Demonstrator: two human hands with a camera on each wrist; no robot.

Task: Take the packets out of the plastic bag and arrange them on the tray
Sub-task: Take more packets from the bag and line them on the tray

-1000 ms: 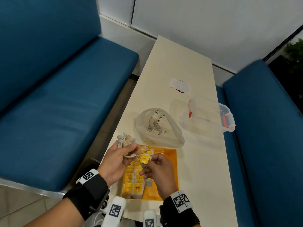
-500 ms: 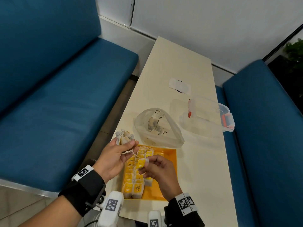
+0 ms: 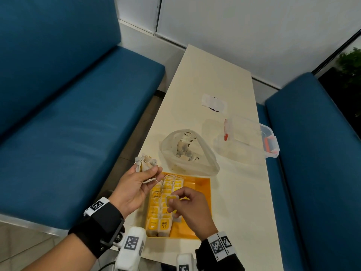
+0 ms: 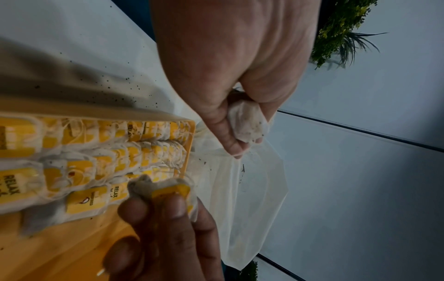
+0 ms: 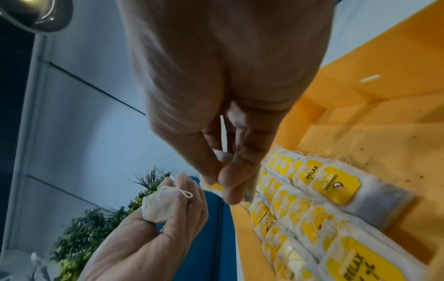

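On the table's near end lies an orange tray (image 3: 201, 194) with rows of yellow-tagged tea packets (image 3: 162, 204). Just above those rows my right hand (image 3: 171, 201) pinches a single packet (image 3: 172, 198) by its yellow tag; the pinch also shows in the right wrist view (image 5: 213, 187). Left of the tray, my left hand (image 3: 154, 176) grips a bunch of white packets (image 3: 145, 163) with loose strings, seen closer in the left wrist view (image 4: 247, 123). Beyond the tray the clear plastic bag (image 3: 203, 159) lies open with more packets inside.
A clear plastic container (image 3: 252, 137) with red clips stands right of the bag near the table's right edge. A white wrapper (image 3: 214, 103) lies farther back. Blue benches (image 3: 78, 114) flank the narrow table (image 3: 240, 202) on both sides.
My right hand has drawn one packet away from the bunch in my left hand and lowered it over the tray's rows. The left hand has stayed left of the tray with its bunch.
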